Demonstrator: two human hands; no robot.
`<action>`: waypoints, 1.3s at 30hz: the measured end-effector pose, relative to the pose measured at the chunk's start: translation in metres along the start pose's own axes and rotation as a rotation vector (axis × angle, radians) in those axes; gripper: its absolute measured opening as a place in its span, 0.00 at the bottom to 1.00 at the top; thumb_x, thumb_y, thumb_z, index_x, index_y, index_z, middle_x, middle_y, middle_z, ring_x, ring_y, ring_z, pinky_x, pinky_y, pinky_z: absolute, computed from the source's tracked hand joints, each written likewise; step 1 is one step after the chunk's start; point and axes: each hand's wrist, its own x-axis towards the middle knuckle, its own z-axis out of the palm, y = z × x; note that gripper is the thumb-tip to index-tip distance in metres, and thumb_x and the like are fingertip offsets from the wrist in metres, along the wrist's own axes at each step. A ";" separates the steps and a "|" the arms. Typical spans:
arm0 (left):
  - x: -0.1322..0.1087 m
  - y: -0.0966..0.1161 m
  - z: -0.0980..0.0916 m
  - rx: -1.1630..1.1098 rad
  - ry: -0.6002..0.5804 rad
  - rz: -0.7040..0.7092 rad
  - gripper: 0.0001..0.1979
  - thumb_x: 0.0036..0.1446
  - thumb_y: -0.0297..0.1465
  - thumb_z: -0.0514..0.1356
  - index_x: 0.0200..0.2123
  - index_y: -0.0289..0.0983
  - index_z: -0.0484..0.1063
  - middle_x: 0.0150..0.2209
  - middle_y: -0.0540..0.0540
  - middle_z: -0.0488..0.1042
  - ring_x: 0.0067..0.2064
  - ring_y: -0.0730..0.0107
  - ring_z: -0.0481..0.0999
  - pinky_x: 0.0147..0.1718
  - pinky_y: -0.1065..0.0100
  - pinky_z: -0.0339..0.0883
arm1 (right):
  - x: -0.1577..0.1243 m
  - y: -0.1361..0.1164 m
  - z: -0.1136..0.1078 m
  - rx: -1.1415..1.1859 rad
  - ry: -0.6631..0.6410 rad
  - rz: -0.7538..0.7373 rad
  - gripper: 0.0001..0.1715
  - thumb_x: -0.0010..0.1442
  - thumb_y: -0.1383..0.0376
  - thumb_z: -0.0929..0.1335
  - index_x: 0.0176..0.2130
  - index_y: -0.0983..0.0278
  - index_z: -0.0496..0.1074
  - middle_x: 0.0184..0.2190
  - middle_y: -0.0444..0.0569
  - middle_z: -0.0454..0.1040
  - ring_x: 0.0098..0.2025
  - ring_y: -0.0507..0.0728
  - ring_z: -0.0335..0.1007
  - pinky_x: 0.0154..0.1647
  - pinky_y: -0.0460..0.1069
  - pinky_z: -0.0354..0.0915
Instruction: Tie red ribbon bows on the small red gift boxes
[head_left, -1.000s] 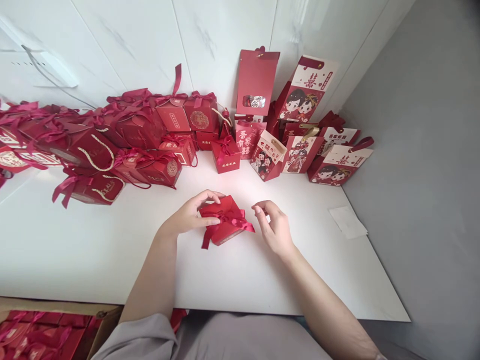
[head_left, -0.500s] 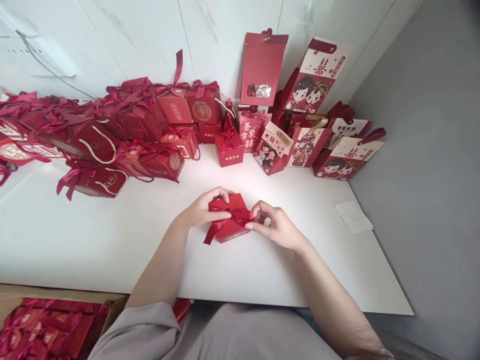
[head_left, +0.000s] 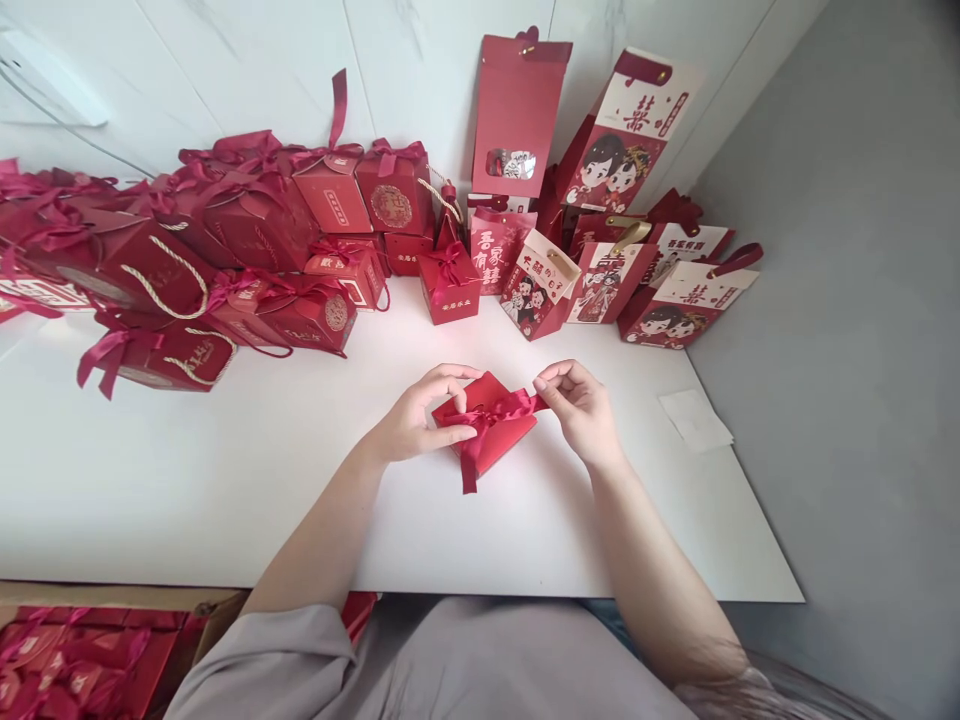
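A small red gift box [head_left: 504, 437] sits on the white table in front of me, turned cornerwise. Across its top lies a crimson satin ribbon [head_left: 513, 405] tied in a bow, with one tail hanging over the near side. My left hand [head_left: 420, 418] grips the box from the left, its thumb and curled fingers on the lid beside the knot. On the other side, my right hand [head_left: 586, 412] pinches the ribbon's right end between thumb and fingertips, drawn out past the box's edge. Part of the lid is hidden under my left fingers.
Finished-looking red boxes with bows [head_left: 247, 220] are stacked along the back left. Printed paper gift bags [head_left: 626, 150] stand at the back right, near a grey wall. White paper [head_left: 696, 420] lies at the table's right edge. A carton [head_left: 217, 610] of red boxes is at lower left.
The box has turned on the table and shifted slightly right. My right hand has moved right and up with the ribbon end, while my left hand has stayed on the box.
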 end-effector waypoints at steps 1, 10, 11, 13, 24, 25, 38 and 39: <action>0.000 0.001 -0.001 0.022 -0.003 -0.006 0.09 0.55 0.31 0.67 0.31 0.38 0.68 0.60 0.39 0.68 0.63 0.54 0.66 0.60 0.55 0.60 | 0.000 -0.001 0.000 -0.001 0.000 0.001 0.12 0.60 0.58 0.74 0.36 0.62 0.71 0.28 0.42 0.74 0.29 0.50 0.73 0.35 0.47 0.72; 0.002 -0.002 0.007 -0.218 0.009 -0.090 0.17 0.59 0.35 0.64 0.21 0.36 0.68 0.58 0.40 0.71 0.64 0.50 0.65 0.63 0.53 0.56 | -0.008 -0.017 -0.003 0.002 -0.136 0.015 0.11 0.62 0.58 0.73 0.35 0.62 0.71 0.15 0.35 0.62 0.15 0.46 0.53 0.16 0.42 0.53; 0.003 -0.004 0.009 -0.283 0.025 -0.112 0.18 0.60 0.36 0.64 0.20 0.36 0.67 0.58 0.40 0.71 0.64 0.50 0.66 0.62 0.53 0.57 | -0.009 -0.020 -0.004 -0.008 -0.159 0.014 0.11 0.62 0.59 0.74 0.35 0.62 0.71 0.14 0.34 0.62 0.15 0.46 0.53 0.16 0.42 0.53; 0.004 -0.009 0.012 -0.396 0.080 -0.155 0.21 0.61 0.37 0.62 0.17 0.35 0.66 0.57 0.40 0.72 0.63 0.49 0.67 0.59 0.54 0.60 | -0.010 -0.023 -0.007 -0.055 -0.182 -0.008 0.10 0.61 0.59 0.74 0.35 0.62 0.72 0.14 0.35 0.62 0.14 0.46 0.54 0.17 0.43 0.54; 0.010 -0.012 0.035 -0.689 0.473 -0.256 0.15 0.59 0.39 0.62 0.43 0.37 0.81 0.49 0.41 0.78 0.48 0.58 0.77 0.48 0.62 0.69 | -0.023 -0.034 0.012 -0.822 -0.039 -0.784 0.13 0.63 0.60 0.72 0.46 0.61 0.72 0.41 0.53 0.77 0.46 0.61 0.72 0.50 0.59 0.68; 0.010 -0.012 0.035 -0.675 0.477 -0.243 0.14 0.59 0.39 0.62 0.43 0.37 0.81 0.49 0.41 0.78 0.48 0.58 0.77 0.49 0.62 0.69 | -0.027 -0.036 0.019 -0.858 -0.171 -0.811 0.21 0.61 0.56 0.74 0.50 0.62 0.71 0.47 0.55 0.76 0.51 0.64 0.71 0.55 0.61 0.66; 0.005 -0.005 0.026 -0.494 0.408 -0.174 0.15 0.63 0.38 0.59 0.32 0.38 0.82 0.55 0.42 0.74 0.54 0.55 0.74 0.54 0.59 0.68 | -0.050 -0.024 0.054 -0.918 -0.251 -0.848 0.12 0.65 0.73 0.66 0.46 0.59 0.73 0.49 0.48 0.79 0.53 0.58 0.73 0.60 0.58 0.63; 0.005 -0.004 0.025 -0.485 0.406 -0.176 0.15 0.63 0.38 0.59 0.29 0.38 0.82 0.55 0.42 0.74 0.54 0.55 0.74 0.53 0.59 0.68 | -0.049 -0.025 0.051 -0.884 -0.233 -0.830 0.11 0.65 0.71 0.67 0.46 0.59 0.73 0.48 0.49 0.79 0.51 0.59 0.74 0.56 0.56 0.66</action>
